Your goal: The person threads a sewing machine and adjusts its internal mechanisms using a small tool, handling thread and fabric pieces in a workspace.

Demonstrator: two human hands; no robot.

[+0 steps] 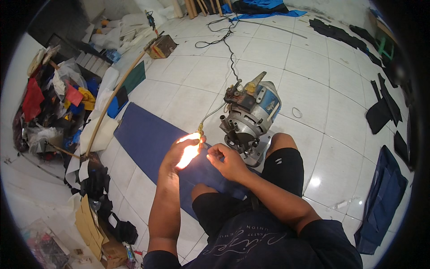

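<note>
A glaring lit lamp (190,150) rests in my left hand (170,158), its fingers wrapped round it; the glare hides its shape. From its brass-coloured end (200,128) a thin grey cable (214,113) runs to an electric cloth-cutting machine (251,114). My right hand (227,162) is just right of the lamp, thumb and fingers curled together; whatever they pinch is too small to make out. The machine has a blue and silver motor housing and stands on the floor in front of my knee. Beneath both hands lies a long navy cloth piece (154,140).
A black power cord (232,57) trails back from the machine. At left are a heap of cloth scraps (67,96), a long wooden pole (112,101) and a worn box (161,46). Folded navy cloth (384,197) and black cut pieces (380,110) lie at right.
</note>
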